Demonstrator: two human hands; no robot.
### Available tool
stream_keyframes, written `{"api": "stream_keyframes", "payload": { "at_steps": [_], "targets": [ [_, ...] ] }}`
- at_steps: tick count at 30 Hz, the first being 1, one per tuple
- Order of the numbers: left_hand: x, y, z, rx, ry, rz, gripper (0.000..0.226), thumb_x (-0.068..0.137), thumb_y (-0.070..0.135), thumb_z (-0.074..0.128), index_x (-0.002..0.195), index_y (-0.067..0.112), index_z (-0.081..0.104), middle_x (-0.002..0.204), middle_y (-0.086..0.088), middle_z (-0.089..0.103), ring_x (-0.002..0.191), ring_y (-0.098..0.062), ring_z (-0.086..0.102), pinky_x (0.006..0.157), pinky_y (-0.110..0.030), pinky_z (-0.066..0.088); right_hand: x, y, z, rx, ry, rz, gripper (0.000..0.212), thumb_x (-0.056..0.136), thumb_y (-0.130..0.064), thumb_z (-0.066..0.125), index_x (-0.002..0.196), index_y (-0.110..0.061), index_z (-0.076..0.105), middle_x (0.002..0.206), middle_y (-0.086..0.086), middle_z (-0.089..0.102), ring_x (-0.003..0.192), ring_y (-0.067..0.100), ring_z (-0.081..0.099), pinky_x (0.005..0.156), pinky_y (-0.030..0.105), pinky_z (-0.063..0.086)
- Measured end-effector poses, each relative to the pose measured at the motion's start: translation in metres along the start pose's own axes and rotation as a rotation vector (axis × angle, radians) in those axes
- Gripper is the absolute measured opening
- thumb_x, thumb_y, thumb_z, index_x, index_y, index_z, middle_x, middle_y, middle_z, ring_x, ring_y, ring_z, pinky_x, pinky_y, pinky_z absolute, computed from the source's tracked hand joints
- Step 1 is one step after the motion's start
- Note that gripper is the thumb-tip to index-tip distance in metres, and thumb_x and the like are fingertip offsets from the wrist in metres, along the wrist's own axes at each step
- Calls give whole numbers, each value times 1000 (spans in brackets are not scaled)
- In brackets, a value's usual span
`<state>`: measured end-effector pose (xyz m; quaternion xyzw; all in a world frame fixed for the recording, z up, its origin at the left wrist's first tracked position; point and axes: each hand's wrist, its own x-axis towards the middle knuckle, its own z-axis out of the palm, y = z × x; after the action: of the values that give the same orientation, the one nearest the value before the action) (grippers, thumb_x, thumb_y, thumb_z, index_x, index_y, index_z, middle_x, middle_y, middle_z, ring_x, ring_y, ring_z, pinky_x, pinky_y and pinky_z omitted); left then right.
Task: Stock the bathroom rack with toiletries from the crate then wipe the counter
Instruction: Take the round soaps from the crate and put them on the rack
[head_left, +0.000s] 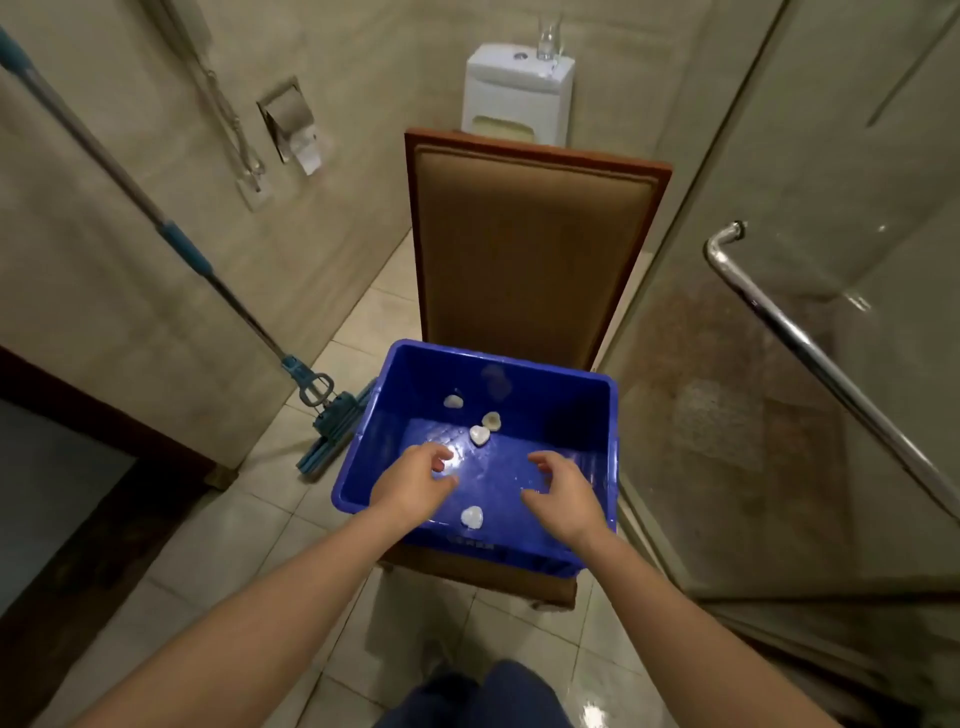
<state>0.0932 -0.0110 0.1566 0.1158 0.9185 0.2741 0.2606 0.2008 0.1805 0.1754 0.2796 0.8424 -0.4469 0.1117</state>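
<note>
A blue plastic crate (524, 387) sits on the seat of a brown upholstered chair (530, 244). Several small white heart-shaped soaps lie on its floor: one (453, 401) near the far left wall, two (479, 435) touching in the middle, one (471, 516) by the near wall. Both hands are down inside the crate. My left hand (413, 486) has its thumb and fingers curled round a small white piece, partly lost in glare. My right hand (563, 493) hovers over the crate floor with loosely curled fingers, holding nothing.
A blue-handled mop (332, 413) leans on the left wall, its head on the tiled floor beside the crate. Behind the chair stands a toilet tank (519, 88) with a glass (549, 36) on it. A glass shower door with a chrome handle (810, 338) is on the right. Dark wooden furniture (78, 410) is at left.
</note>
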Motion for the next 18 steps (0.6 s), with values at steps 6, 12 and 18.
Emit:
{"api": "stream_keyframes", "payload": {
  "at_steps": [6,12,18],
  "targets": [
    [46,-27,26,46,-165,-47,40,87,40,67,124,32,54,120,8,56,98,-12,59,81,-31,51,42,19,30,-8,-59,94,50,89,-19,65,136,-25,48,139,1,47,112,14,55,88,30,51],
    [93,-45,66,77,-335,-114,47,87,38,67,131,30,49,128,2,50,104,-16,58,87,-32,50,103,45,55,-60,-150,166,49,89,-18,63,135,-25,48,138,2,47,103,14,55,80,27,49],
    [131,-64,111,112,-485,-156,46,86,36,67,129,29,52,129,-2,48,108,-21,58,93,-36,48,158,71,81,-91,-215,230,49,88,-17,61,136,-22,50,136,2,48,99,15,57,82,33,51]
  ]
}}
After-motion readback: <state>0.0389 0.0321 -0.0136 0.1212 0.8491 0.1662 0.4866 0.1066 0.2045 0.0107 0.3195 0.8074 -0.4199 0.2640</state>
